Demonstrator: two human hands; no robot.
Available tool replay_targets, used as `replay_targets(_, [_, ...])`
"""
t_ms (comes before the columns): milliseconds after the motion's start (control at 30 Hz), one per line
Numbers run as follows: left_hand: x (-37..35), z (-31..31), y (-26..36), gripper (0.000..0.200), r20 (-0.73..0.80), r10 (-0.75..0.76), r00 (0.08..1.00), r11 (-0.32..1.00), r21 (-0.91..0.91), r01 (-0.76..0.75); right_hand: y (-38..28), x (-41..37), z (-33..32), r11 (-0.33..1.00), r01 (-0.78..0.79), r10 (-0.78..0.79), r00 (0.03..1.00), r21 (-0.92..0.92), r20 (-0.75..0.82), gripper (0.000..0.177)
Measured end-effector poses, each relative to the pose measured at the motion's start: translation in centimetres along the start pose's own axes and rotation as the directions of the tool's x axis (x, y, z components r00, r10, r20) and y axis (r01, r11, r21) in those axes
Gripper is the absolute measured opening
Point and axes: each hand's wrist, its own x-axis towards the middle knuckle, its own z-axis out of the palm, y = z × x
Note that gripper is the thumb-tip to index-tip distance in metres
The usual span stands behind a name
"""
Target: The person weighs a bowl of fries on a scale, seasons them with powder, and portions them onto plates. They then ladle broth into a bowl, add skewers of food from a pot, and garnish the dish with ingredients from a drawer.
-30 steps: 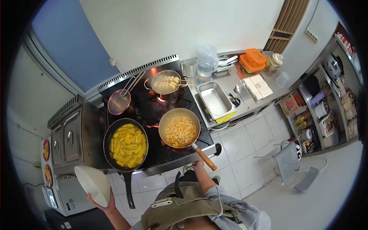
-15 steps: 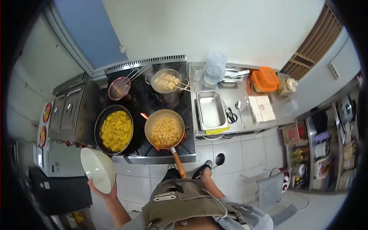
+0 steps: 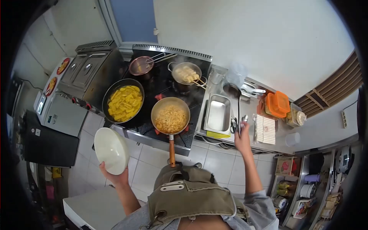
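Observation:
My left hand [image 3: 118, 177] grips the lower edge of an empty white bowl [image 3: 111, 150], tilted, in front of the stove. On the right, my right hand [image 3: 242, 137] is closed round the handle of a dark ladle [image 3: 239, 109], whose head is raised over the counter near the steel tray [image 3: 218, 113]. A pan of noodles [image 3: 170, 119] with a wooden handle stands on the front burner. To its left is a black pan of yellow pieces [image 3: 125, 103]. Behind, skewers [image 3: 188, 74] rest in a steaming pot.
A lidded pot [image 3: 141, 66] stands at the back left of the stove. Orange-lidded containers [image 3: 276, 104], a pack of white sticks [image 3: 265, 129] and a water jug [image 3: 236, 73] are on the counter [image 3: 249, 147]. Shelves [image 3: 297, 188] stand at the right.
My right hand has risen from beside my body to over the counter, with the ladle up. The view has turned, and my left hand still holds the bowl.

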Motion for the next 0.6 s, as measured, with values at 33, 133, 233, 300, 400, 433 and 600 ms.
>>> replay_targets(33, [0.0,-0.2,0.2,0.061,0.013,0.02,1.0,1.0,0.017,-0.02,-2.0,2.1,0.6,0.999,-0.027,0.026,0.997,0.016,0.067,0.036])
replay_targets(133, [0.5,-0.9,0.7,0.061,-0.016,0.058,0.998,0.998,0.01,-0.058,-7.6,7.6,2.0,0.998,-0.053,0.059,0.985,-0.041,0.164,0.032])
replay_targets(233, [0.4,-1.2,0.9,0.059,-0.039,0.067,0.997,0.998,0.015,-0.066,-7.0,12.6,6.2,1.0,-0.01,0.011,0.994,-0.014,0.111,0.027])
replay_targets(300, [0.7,-1.2,1.1,0.059,-0.027,0.09,0.996,0.996,0.014,-0.089,-5.8,15.9,9.2,1.0,-0.017,0.018,0.992,-0.01,0.126,0.025])
replay_targets(400, [0.2,-1.9,1.1,0.059,-0.026,0.083,0.996,0.996,0.034,-0.082,-6.3,19.3,11.5,0.997,-0.053,0.061,0.98,-0.049,0.187,0.021])
replay_targets(433, [0.0,-2.3,0.9,0.06,-0.049,0.093,0.994,0.994,0.055,-0.091,-6.7,20.3,12.0,0.994,-0.071,0.087,0.973,-0.082,0.216,0.019])
replay_targets(600, [-1.2,-0.7,-1.0,0.062,-0.194,0.144,0.97,0.987,0.093,-0.128,-7.5,24.5,12.6,0.954,0.077,0.045,0.919,-0.291,0.392,0.024])
